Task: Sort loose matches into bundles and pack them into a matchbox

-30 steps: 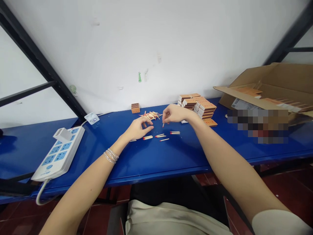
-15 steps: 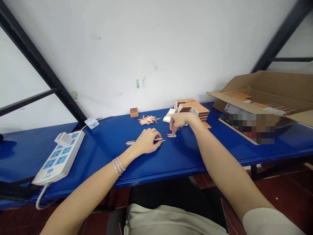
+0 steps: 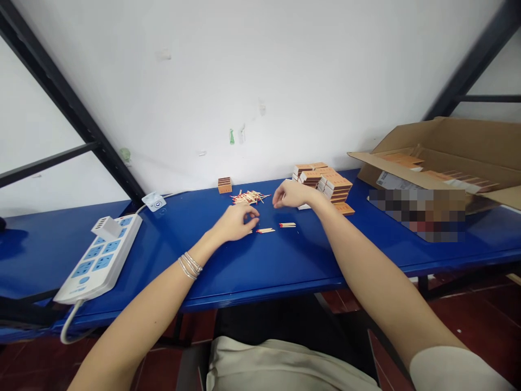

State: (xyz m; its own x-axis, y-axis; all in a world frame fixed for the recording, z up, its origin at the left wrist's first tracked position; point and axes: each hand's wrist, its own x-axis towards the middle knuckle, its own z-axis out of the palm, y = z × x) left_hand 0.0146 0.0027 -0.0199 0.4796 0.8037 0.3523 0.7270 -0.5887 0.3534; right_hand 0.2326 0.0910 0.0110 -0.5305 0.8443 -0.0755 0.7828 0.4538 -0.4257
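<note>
From the head view, your left hand (image 3: 236, 222) reaches forward across the blue tabletop (image 3: 171, 282), palm down, wrist low, with silver bracelets (image 3: 190, 265) around the wrist. Its fingers curl and bunch toward the thumb, so the grip is nearly closed; whether it has hold of a matchstick is too small to tell. It sits just in front of the loose pile of matchsticks (image 3: 249, 197) and just beside a short row of red-tipped matchsticks (image 3: 265, 230).

Your right hand (image 3: 290, 194) comes in from the other side, elbow out and fingers drooping toward the tabletop. Its grip is half open, with nothing visible in it. It hangs above a small bundle of matchsticks (image 3: 287, 225), between the pile and the stacked matchboxes (image 3: 321, 182).

A lone stack of matchboxes (image 3: 224, 185) stands behind the pile. A power strip (image 3: 100, 258) lies off to your left, and an open cardboard box (image 3: 439, 146) sits to your right.
</note>
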